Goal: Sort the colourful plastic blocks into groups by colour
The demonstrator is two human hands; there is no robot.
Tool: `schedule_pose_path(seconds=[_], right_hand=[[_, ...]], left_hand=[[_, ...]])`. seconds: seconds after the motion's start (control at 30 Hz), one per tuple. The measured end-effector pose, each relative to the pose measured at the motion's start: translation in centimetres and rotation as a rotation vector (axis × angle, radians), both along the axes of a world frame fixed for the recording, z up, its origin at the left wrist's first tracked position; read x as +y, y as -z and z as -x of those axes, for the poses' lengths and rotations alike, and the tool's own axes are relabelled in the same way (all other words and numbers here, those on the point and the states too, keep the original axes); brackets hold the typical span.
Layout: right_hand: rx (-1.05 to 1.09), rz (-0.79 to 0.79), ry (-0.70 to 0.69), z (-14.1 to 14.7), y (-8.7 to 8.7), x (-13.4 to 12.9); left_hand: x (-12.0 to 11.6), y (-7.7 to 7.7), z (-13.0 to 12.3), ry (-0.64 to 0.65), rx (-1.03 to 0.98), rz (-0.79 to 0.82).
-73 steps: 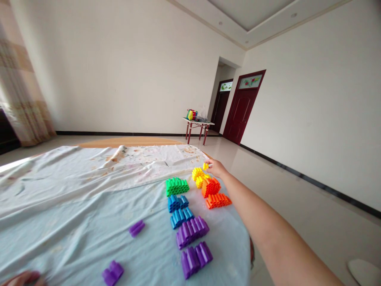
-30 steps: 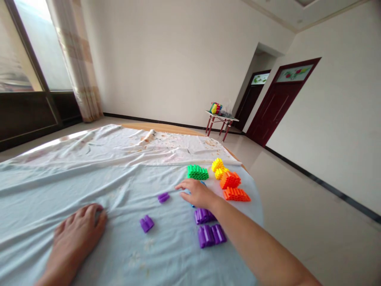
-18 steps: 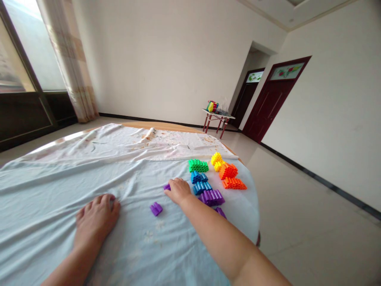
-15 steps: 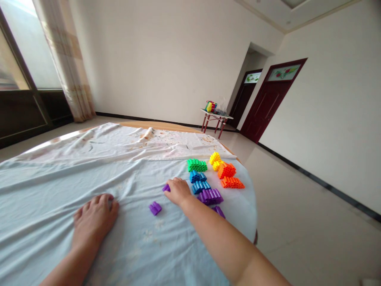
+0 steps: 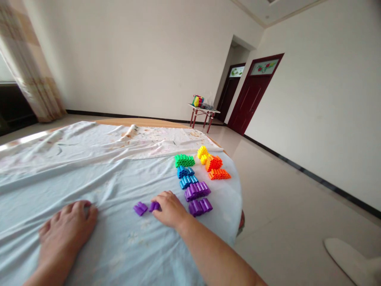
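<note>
While the left hand (image 5: 68,226) lies on the cloth (image 5: 116,238), right hand (image 5: 169,208) in the head view: thumb and fingers pinch the held purple piece (image 5: 153,206), which pokes out on the side toward the left hand; whether it is clear of the fabric I cannot tell.
Left hand: palm down, unclenched, fingers slightly bent and loosely spread, the underside hidden.
Loose purple piece (image 5: 140,208): between the hands, just beside the held one and far nearer the right hand.
Near purple block (image 5: 200,207): to the right of the right hand, near it, made of tubes joined side by side.
Far purple block (image 5: 197,191): just beyond the near one, ahead and right of the right hand.
Blue blocks (image 5: 188,182): two, ahead of the right hand, behind the purple ones.
Green block (image 5: 184,160): past the blue, farther ahead of the right hand.
Orange blocks (image 5: 214,163): two, ahead and to the right of the right hand, one behind the other.
Yellow blocks (image 5: 203,153): just beyond the orange, farther from both hands.
Small table (image 5: 192,105): well beyond the right hand, bearing a multicoloured bag (image 5: 197,101) whose markings are too small to read.
Red door (image 5: 251,95): farther right, its upper pane patterned in red and green.
Curtain (image 5: 35,75): well ahead of the left hand, on its left.
</note>
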State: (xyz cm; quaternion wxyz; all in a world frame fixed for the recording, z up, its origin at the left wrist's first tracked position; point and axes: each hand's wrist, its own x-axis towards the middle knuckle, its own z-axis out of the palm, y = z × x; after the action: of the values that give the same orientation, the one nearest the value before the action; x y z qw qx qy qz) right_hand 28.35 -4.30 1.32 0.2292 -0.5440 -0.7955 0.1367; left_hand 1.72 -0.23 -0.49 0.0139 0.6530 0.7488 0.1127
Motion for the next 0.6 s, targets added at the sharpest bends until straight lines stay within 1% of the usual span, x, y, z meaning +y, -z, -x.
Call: schedule_pose_path(seconds=[0.07,0.13,0.2,0.27,0.33,0.43,0.5,0.6], right_hand=[[0.052,-0.036,-0.034,-0.8,-1.0,-0.8],[0.117,-0.090,-0.053,-2.3,-2.2,-1.9],[0.177,-0.136,-0.040,-4.3,-3.0,-3.3],[0.217,-0.158,0.008,-6.6,-3.4,-4.6],[0.238,-0.163,0.080,-8.9,-3.4,-5.7],[0.259,-0.182,0.184,-11.8,-3.1,-6.6],[0.256,-0.194,0.227,-13.2,-2.9,-6.9],[0.228,-0.199,0.244,-14.3,-2.5,-7.0]], left_hand=[[0.0,0.0,0.0,-0.009,0.005,0.005],[0.2,0.0,0.0,-0.014,0.003,0.014],[0.3,0.2,0.1,-0.014,0.002,0.027],[0.6,0.5,0.4,-0.016,0.003,0.026],[0.8,0.9,0.7,-0.018,0.004,0.013],[1.1,1.6,1.0,-0.007,0.012,-0.007],[1.2,1.9,1.2,-0.006,0.021,-0.015],[1.4,2.1,1.3,-0.010,0.005,-0.018]])
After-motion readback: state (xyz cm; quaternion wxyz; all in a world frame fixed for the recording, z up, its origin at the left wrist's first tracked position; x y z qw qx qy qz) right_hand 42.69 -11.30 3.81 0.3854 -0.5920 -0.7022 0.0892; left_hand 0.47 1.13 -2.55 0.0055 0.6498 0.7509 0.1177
